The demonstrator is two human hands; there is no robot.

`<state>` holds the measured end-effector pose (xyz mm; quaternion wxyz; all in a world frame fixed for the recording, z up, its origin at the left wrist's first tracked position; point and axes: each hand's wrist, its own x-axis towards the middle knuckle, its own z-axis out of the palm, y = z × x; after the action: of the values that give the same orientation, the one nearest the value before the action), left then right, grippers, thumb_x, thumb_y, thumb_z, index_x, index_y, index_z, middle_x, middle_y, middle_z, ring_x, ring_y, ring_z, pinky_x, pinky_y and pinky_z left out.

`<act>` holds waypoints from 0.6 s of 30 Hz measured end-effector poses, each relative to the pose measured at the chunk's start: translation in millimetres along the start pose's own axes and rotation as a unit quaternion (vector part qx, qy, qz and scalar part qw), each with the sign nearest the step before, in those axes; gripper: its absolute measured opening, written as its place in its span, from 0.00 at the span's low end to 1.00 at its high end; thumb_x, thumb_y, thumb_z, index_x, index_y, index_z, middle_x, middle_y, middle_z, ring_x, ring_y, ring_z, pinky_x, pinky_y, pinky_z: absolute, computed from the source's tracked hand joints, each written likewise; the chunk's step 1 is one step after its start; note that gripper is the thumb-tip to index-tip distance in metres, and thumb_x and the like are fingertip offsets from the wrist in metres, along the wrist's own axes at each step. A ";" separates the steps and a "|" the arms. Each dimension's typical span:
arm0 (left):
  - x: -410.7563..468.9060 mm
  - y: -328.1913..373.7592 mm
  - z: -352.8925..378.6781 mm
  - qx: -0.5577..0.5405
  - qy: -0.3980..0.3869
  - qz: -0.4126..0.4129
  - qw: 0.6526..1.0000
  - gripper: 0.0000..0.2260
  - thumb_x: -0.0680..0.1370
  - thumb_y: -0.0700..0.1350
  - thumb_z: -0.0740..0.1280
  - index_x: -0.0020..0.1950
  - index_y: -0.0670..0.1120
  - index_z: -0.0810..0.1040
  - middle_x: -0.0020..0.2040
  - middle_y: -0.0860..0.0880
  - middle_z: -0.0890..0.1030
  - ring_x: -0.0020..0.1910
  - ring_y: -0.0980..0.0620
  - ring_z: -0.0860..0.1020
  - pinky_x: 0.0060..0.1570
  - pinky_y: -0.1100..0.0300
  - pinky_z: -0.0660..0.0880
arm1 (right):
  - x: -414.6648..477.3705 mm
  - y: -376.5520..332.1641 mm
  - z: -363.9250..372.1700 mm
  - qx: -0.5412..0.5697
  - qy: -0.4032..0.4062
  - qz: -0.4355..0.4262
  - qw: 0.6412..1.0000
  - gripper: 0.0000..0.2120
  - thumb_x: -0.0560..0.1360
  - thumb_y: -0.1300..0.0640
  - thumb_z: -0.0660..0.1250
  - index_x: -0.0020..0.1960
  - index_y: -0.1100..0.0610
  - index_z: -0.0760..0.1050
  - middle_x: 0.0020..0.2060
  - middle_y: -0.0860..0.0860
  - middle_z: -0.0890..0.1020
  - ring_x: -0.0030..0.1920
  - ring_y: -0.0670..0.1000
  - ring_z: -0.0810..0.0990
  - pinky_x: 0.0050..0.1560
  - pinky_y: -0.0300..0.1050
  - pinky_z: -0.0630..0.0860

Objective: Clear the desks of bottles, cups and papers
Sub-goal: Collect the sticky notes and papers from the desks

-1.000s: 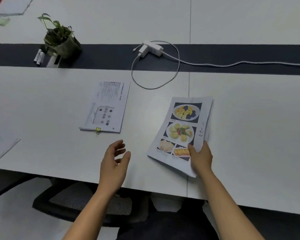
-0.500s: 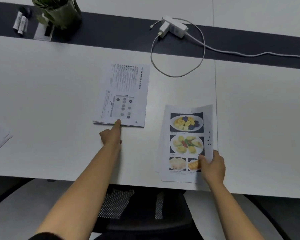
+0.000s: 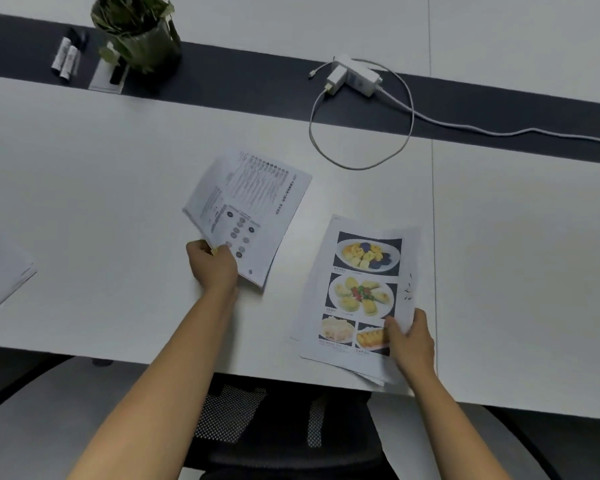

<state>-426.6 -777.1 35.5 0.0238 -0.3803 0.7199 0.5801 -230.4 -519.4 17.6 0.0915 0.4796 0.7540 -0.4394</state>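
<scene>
Here, in the upper left of the frame, a dark pot (image 3: 151, 55) holds a leafy plant (image 3: 132, 12), with two markers (image 3: 65, 60) lying just beside it on the dark strip. A white charger (image 3: 355, 77) sits at upper centre.

The left hand (image 3: 215, 268) reaches to mid-frame, fingers curled round the near corner of the printed papers (image 3: 257, 202), thumb on top. That corner is raised off the white desk (image 3: 84, 202) and the stack bends. The right hand (image 3: 411, 341), lower right of centre, pinches the near right corner of the food-picture sheets (image 3: 361, 292), which lie at the desk's near edge. More loose paper (image 3: 0, 275) lies at the left edge of the frame.

Half a second ago the printed papers lay flat, with only a left fingertip at their near edge; now they are gripped and lifting. The right hand's hold is unchanged.
</scene>
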 end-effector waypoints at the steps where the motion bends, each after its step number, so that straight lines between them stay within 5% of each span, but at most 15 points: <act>1: -6.0 3.4 -9.2 0.015 -0.007 0.041 0.999 0.08 0.76 0.35 0.60 0.53 0.44 0.67 0.44 0.51 0.73 0.43 0.50 0.74 0.38 0.61 0.72 | 0.4 -2.7 0.6 0.016 -0.011 0.005 1.000 0.12 0.80 0.56 0.63 0.62 0.55 0.68 0.54 0.51 0.79 0.50 0.54 0.76 0.51 0.45 0.70; 5: -27.1 -1.0 -47.7 0.031 -0.017 0.118 0.992 0.09 0.77 0.37 0.60 0.55 0.46 0.69 0.42 0.47 0.78 0.38 0.50 0.75 0.37 0.58 0.71 | -0.1 -9.8 6.4 0.032 -0.020 -0.013 0.999 0.15 0.81 0.59 0.62 0.67 0.58 0.66 0.61 0.57 0.79 0.55 0.57 0.77 0.55 0.45 0.70; 9: -52.8 -26.8 -81.5 0.010 -0.008 0.102 0.995 0.09 0.78 0.38 0.64 0.53 0.51 0.72 0.44 0.42 0.81 0.39 0.48 0.77 0.40 0.55 0.74 | -5.9 -16.8 5.2 0.059 0.012 -0.040 0.997 0.28 0.80 0.59 0.65 0.78 0.55 0.60 0.68 0.52 0.75 0.64 0.57 0.76 0.61 0.44 0.69; 15: -101.9 -45.6 -112.4 -0.074 0.058 0.039 0.995 0.10 0.80 0.35 0.64 0.57 0.46 0.71 0.44 0.46 0.80 0.41 0.49 0.78 0.41 0.57 0.76 | -16.9 -23.9 -27.6 0.117 0.067 -0.094 0.986 0.19 0.81 0.55 0.63 0.72 0.55 0.70 0.66 0.53 0.78 0.64 0.57 0.77 0.68 0.57 0.72; 18: -126.5 -39.0 -128.5 -0.088 0.108 0.065 0.988 0.10 0.79 0.35 0.65 0.58 0.46 0.71 0.44 0.47 0.79 0.42 0.49 0.78 0.44 0.56 0.76 | -26.4 -40.2 -44.5 0.142 0.025 -0.141 0.979 0.16 0.82 0.55 0.63 0.70 0.52 0.69 0.59 0.47 0.77 0.57 0.53 0.76 0.63 0.52 0.74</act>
<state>-262.1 -822.4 105.7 -0.1255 -0.3939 0.6877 0.5968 -236.3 -509.1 82.1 -0.0592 0.3873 0.7464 -0.5380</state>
